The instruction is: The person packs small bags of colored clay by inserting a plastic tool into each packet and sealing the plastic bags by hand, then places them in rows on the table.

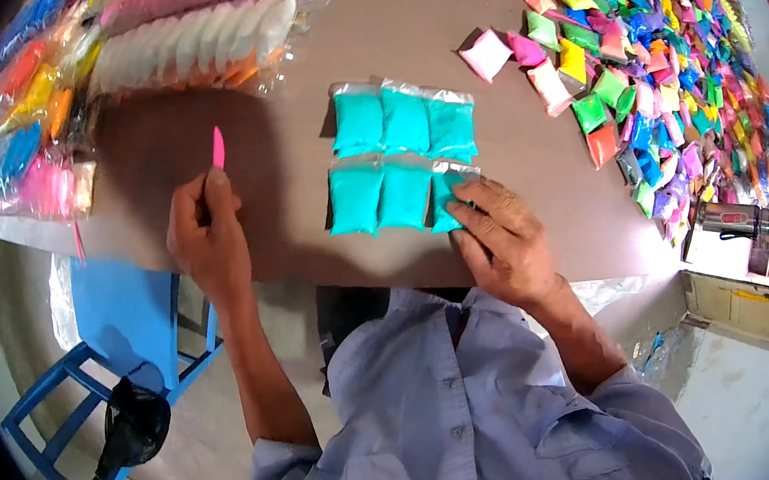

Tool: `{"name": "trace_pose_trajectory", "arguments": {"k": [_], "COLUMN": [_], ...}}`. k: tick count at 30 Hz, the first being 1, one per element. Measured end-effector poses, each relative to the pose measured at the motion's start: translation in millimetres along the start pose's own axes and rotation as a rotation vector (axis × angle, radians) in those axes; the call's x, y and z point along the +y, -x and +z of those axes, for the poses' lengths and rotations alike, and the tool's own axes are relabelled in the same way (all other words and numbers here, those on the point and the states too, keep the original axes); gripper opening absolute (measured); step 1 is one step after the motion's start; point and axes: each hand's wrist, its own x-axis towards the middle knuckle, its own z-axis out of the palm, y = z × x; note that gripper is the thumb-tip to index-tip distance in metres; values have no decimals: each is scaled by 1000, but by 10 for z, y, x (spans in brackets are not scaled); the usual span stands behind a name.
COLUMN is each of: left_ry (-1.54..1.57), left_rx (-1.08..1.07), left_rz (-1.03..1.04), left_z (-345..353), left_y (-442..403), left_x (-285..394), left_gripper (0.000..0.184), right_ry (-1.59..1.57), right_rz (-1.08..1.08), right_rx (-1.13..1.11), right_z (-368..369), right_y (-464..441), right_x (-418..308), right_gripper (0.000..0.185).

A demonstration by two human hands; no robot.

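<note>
My left hand (207, 225) is closed around the lower end of a small pink plastic knife (218, 150), its pointed tip upward, held over the brown table. Two rows of three teal packets (405, 120) with silvery top edges lie flat in front of me. At the near right corner of this group, my right hand (502, 237) has its fingers and thumb on the last teal packet (443, 196). The fingers cover part of that packet.
A large heap of small multicoloured packets (634, 46) spreads over the table's right side. Clear bags of coloured and white plastic pieces (197, 42) lie at the back left. A blue chair (126, 320) with a black bag (138, 419) stands below the table's left edge.
</note>
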Motion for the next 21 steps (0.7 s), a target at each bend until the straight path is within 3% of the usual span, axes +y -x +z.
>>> {"name": "trace_pose_trajectory", "arguments": {"k": [8,21], "left_ry": [-74,-89], "left_rx": [-26,-18], "left_rz": [-41,57], "left_z": [-10,21], "left_y": [12,-25], "left_x": [80,-89], "left_gripper": [18,23], "right_ry": [-49,-242], "right_rz": [-26,72], "right_rx": [82,229], "right_z": [16,-96], "right_y": [-48,140], "right_x": [15,122], "right_gripper": [27,32]}}
